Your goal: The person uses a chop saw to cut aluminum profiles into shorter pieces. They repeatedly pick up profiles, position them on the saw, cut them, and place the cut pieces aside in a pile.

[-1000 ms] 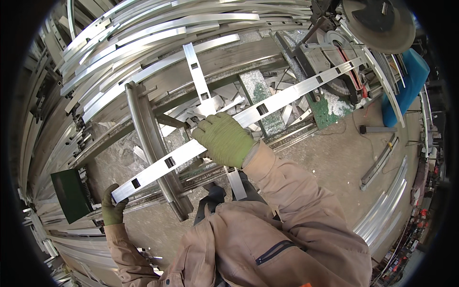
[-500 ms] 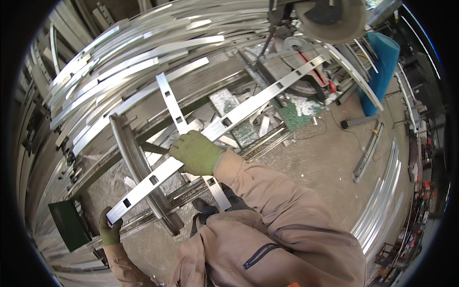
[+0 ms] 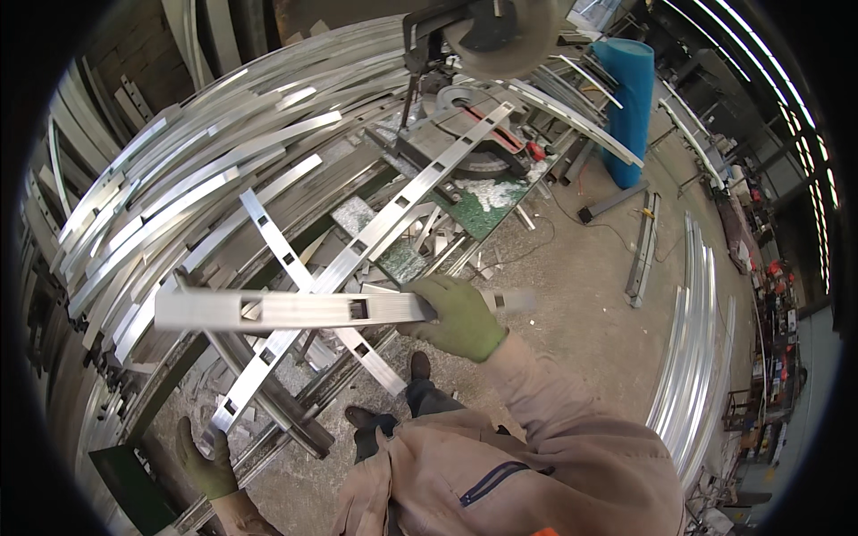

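My right hand (image 3: 460, 322), in a green glove, is closed around a silver metal bar (image 3: 308, 310) with square holes, held up level and slightly smeared by motion. Below it a longer bar (image 3: 371, 234) with similar holes runs slantwise from lower left up to the saw. A shorter holed bar (image 3: 277, 241) lies crosswise to the long one. At the lower left, my left hand (image 3: 207, 464), also gloved, has its fingers apart beside the long bar's near end. Whether it touches that end I cannot tell.
A miter saw (image 3: 474, 143) with a large raised round blade (image 3: 505, 40) stands at the back. Many metal profiles (image 3: 206, 134) are piled at far left. A steel stand tube (image 3: 277, 397) lies under the bars. A blue roll (image 3: 630, 112) and long profiles (image 3: 688, 330) are at right.
My right hand has moved right and now holds up a holed bar over the long one. My left hand has opened and shifted slightly down from the long bar's end. The view has shifted.
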Demonstrator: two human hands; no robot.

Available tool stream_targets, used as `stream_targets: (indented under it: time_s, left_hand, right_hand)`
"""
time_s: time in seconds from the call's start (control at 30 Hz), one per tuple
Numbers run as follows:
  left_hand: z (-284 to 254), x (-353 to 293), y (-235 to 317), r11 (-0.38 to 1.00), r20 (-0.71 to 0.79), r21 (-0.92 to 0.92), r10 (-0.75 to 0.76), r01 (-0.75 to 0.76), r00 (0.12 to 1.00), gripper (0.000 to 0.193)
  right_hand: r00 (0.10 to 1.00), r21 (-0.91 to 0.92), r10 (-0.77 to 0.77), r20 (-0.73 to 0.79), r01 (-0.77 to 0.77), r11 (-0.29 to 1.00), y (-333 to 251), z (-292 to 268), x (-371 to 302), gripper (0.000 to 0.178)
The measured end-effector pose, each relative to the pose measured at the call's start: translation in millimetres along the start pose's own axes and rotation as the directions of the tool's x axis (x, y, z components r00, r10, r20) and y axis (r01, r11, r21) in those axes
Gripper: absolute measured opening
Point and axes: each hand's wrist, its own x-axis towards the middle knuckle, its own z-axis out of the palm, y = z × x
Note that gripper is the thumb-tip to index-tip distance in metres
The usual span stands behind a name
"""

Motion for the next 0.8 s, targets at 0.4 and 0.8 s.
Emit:
stream_targets:
  time_s: [0.4,0.8]
  left_hand:
    - [65.9,-10.6,263.7,0.94,-0.03,-0.295,0.169,-0.17,0.985,0.056]
    - [196.0,50.2,456.2,0.912,-0.097,-0.076,0.395,-0.403,0.913,0.06]
  right_hand:
    - [0.908,0.434,0.412,0.077,-0.403,0.806,121.9,-86.4,-103.2,0.074]
    - [0.829,0.39,0.553,0.086,-0.539,0.747,286.2,-182.6,-208.3,0.07]
